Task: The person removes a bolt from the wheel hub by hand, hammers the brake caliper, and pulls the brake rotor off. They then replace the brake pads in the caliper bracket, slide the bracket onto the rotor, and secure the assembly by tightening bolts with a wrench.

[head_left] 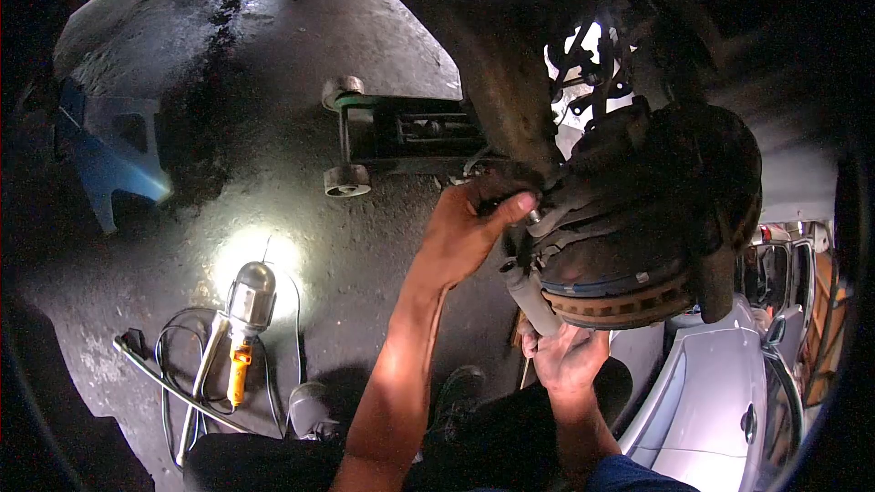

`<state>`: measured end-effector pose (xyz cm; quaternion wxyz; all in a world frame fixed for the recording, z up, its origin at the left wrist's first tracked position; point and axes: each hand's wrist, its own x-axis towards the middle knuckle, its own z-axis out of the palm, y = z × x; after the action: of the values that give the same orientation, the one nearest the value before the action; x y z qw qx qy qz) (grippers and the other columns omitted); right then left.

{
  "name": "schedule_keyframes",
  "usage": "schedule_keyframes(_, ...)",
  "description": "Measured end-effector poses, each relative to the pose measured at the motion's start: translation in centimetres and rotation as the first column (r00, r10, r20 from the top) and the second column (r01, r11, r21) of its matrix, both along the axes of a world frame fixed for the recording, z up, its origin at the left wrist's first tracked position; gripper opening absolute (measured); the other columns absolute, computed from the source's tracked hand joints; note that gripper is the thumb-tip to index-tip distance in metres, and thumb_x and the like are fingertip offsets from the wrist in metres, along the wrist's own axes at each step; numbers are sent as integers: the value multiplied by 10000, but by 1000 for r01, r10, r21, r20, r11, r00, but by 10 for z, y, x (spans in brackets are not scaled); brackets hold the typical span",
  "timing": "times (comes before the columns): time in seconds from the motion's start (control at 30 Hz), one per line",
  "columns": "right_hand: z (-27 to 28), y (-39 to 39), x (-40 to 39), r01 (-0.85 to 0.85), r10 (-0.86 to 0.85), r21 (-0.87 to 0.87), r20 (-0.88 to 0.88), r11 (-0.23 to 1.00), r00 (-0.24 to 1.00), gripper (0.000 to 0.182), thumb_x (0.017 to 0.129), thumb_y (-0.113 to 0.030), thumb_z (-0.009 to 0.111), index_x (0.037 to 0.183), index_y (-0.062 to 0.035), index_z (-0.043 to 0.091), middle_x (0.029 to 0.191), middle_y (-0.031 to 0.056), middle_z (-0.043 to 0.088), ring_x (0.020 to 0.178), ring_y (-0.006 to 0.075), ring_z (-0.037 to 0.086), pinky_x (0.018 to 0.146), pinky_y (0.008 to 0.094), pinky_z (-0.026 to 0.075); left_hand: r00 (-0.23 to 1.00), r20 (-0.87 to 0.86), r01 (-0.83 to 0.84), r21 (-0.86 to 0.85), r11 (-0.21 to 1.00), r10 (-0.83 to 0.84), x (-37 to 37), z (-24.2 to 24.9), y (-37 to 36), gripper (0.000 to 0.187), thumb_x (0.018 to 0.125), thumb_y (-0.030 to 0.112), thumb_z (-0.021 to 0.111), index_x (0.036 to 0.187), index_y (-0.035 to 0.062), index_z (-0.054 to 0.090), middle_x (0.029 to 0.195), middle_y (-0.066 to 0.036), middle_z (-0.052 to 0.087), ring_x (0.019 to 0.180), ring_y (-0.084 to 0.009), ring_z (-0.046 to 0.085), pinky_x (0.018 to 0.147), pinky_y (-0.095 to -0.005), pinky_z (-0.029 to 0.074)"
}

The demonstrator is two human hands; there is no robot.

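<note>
My left hand [478,219] reaches up beside the dark suspension arm [515,91], its thumb pressed near a small metal bolt end [534,216]; the other fingertips are hidden in shadow. Lower down, my right hand [565,355] is closed around the bottom of a pale grey cylinder [531,302], which stands tilted beside the brake disc [620,305]. The wheel hub assembly [656,191] hangs to the right of both hands.
A trolley jack [410,132] with small wheels stands under the vehicle. On the floor lie a lit work lamp [251,296] with a yellow handle, its cable and metal bars. A blue stand [114,159] is at left, a silver car [697,392] at lower right.
</note>
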<state>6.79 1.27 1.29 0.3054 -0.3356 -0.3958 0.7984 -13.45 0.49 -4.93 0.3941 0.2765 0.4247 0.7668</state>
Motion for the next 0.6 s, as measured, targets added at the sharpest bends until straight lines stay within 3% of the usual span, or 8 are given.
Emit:
schedule_keyframes(0.1, -4, 1, 2, -30, 29, -19, -74, 999, 997, 887, 841, -700, 360, 1269, 63, 504, 948, 265, 654, 730, 338, 627, 584, 395, 460, 998, 42, 40, 129, 991, -46, 1, -6, 3, 384, 889, 359, 706, 1097, 36, 710, 995, -54, 725, 933, -138, 634, 861, -297, 482)
schedule_keyframes(0.2, -4, 2, 4, -49, 45, -47, -88, 998, 995, 889, 835, -705, 363, 1273, 56, 502, 947, 262, 654, 728, 337, 625, 580, 396, 460, 992, 111, 48, 152, 987, -65, 4, -9, 5, 351, 889, 313, 709, 1072, 13, 713, 1000, -78, 724, 967, -157, 637, 893, -310, 475)
schedule_keyframes(0.5, -4, -3, -6, 61, -63, -22, -83, 998, 995, 841, 879, -679, 337, 1272, 45, 504, 980, 265, 654, 773, 336, 637, 568, 394, 463, 981, 188, 13, 139, 990, -39, 6, -3, 1, 311, 886, 267, 723, 1062, 10, 713, 986, -60, 723, 936, -136, 634, 866, -291, 479)
schedule_keyframes(0.6, -13, 3, 2, -34, 39, 60, -70, 998, 997, 816, 896, -660, 323, 1282, 37, 497, 1015, 254, 655, 790, 331, 642, 567, 398, 464, 983, 182, 13, 119, 993, -35, 7, 0, 0, 293, 889, 250, 720, 1057, 10, 714, 987, -58, 722, 930, -139, 633, 869, -288, 475)
